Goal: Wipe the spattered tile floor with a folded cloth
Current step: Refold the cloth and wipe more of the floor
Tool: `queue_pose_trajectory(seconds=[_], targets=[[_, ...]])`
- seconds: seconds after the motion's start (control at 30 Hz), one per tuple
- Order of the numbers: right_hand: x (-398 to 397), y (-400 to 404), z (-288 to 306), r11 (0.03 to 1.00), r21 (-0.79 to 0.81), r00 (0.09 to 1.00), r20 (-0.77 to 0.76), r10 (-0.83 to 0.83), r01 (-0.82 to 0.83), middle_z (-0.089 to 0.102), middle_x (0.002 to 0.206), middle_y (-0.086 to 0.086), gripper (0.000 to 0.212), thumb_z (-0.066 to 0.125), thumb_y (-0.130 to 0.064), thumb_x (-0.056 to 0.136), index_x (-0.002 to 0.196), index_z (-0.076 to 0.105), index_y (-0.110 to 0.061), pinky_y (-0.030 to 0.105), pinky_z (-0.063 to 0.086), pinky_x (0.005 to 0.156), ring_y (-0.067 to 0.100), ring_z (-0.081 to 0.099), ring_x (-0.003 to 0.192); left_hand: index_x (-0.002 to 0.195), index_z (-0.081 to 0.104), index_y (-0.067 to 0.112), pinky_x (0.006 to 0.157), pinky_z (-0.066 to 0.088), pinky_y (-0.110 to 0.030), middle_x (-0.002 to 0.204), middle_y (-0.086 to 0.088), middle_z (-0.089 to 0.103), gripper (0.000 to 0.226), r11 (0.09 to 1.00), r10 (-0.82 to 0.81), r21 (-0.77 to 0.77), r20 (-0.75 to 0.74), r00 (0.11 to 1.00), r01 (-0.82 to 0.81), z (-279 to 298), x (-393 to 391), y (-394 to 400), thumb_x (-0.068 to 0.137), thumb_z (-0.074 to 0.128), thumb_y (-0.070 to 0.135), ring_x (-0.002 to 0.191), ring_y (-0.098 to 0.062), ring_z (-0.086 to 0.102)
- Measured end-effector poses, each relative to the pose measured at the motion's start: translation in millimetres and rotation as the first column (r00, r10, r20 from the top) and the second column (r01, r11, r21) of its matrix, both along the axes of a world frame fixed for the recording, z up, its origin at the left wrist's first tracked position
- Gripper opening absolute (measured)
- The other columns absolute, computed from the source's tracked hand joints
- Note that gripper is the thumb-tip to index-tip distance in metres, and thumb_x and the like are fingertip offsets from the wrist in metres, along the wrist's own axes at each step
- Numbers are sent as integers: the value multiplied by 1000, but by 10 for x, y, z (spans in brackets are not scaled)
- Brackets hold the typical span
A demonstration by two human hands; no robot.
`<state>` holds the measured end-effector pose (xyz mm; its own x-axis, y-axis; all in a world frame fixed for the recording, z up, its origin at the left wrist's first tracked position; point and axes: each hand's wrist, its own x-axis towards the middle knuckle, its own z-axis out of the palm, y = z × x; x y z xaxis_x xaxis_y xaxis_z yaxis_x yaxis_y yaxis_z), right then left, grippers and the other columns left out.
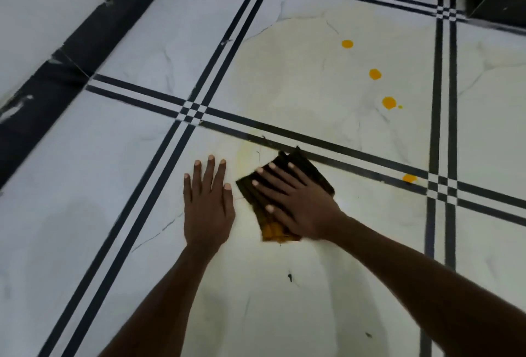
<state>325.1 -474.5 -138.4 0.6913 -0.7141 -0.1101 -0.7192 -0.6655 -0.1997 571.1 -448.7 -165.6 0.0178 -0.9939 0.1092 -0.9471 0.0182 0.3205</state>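
The right hand (293, 200) lies flat, palm down, fingers spread and extended, pressing on the folded cloth (284, 194); it grips nothing, the cloth being pinned beneath the palm and fingers rather than clasped. The left hand (207, 202) is likewise flat and open on the bare tile floor (113, 185), fingers together and pointing away from the person, just beside the cloth but not touching it. Both forearms extend from the lower edge of the view.

The cloth is dark with an orange-stained near corner (274, 232). Its far corner touches the double black tile line (341, 154). A faint yellowish smear (250, 154) sits just beyond the cloth's left edge.

Open floor extends ahead and to the right. Three orange spatters (375, 74) lie well apart from the cloth on the far tile; a fourth spatter (409, 178) sits on the tile line to the right. A dark skirting (85, 43) bounds the floor at left.
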Motion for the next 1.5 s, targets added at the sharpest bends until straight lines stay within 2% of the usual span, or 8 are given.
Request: queue_pose_trajectory(seconds=[0.2, 0.47, 0.67, 0.87, 1.03, 1.3, 1.4, 1.5], targets=[[188, -1110, 23, 852, -52, 853, 54, -519, 521, 17, 175, 4, 67, 11, -52, 107, 167, 18, -21, 56, 7, 131, 26, 8, 163, 163, 29, 21, 131, 11, -53, 174, -4, 19, 57, 1000, 4, -8, 8, 1000, -4, -21, -30, -38, 109, 20, 37, 163, -26, 7], [70, 211, -4, 1000, -26, 1000, -8, 12, -12, 6, 176, -5, 60, 20, -53, 111, 167, 9, -34, 51, -4, 132, 19, -4, 164, 162, 32, 19, 130, 13, -54, 173, -3, 23, 67, 1000, 15, 11, -113, 993, -14, 49, -1, -13, 108, 8, 50, 162, -24, 10], [170, -823, -80, 839, -76, 843, 65, -535, 538, 10, 176, 0, 66, 14, -59, 106, 166, 15, -32, 61, 2, 130, 26, 6, 163, 162, 30, 20, 132, 6, -49, 173, -1, 21, 69, 999, 32, -3, -97, 995, -32, 32, -53, -16, 107, 7, 54, 163, -22, 8], [607, -68, -136, 954, -67, 953, 112, -283, 291, 11, 176, 0, 62, 15, -55, 109, 166, 16, -31, 58, 1, 130, 24, 3, 164, 163, 29, 19, 131, 10, -53, 173, -4, 22, 64, 1000, -8, 14, -31, 999, 9, 3, -4, 16, 108, 10, 46, 162, -26, 8], [147, 445, -129, 943, 54, 932, 139, -334, 329, 9, 176, -7, 60, 11, -50, 110, 167, 14, -30, 53, -1, 131, 13, -3, 163, 160, 34, 10, 129, 14, -58, 171, -14, 26, 71, 996, 46, 86, -89, 995, -39, 151, -285, 97, 106, 12, 51, 161, -36, 11], [-88, 304, 181, 725, 535, 415, 596, -688, 434, 44, 157, 5, 63, 45, -3, 103, 161, 31, -22, 38, 40, 122, 14, 45, 143, 116, 62, 9, 96, 44, -29, 126, -10, 60, 29, 972, 82, 234, -350, 933, 3, 483, -1003, -63, 95, 70, 29, 127, -29, 51], [-247, 155, 289, 730, 477, 497, 535, -683, 490, 40, 152, 12, 80, 61, 2, 92, 162, 31, -24, 43, 40, 120, 26, 42, 140, 102, 60, 11, 71, 44, -19, 95, -1, 65, 17, 965, 109, 257, -545, 832, 42, 685, -952, -164, 94, 72, 17, 94, -22, 66], [-405, -65, 579, 798, 391, 705, 385, -595, 460, 24, 165, 13, 82, 74, -16, 84, 156, 40, -36, 48, 27, 120, 38, 22, 153, 104, 61, 11, 77, 51, -22, 95, 1, 72, 21, 957, -40, 205, -607, 794, 205, 1117, -926, -197, 93, 75, 23, 88, -12, 68]])
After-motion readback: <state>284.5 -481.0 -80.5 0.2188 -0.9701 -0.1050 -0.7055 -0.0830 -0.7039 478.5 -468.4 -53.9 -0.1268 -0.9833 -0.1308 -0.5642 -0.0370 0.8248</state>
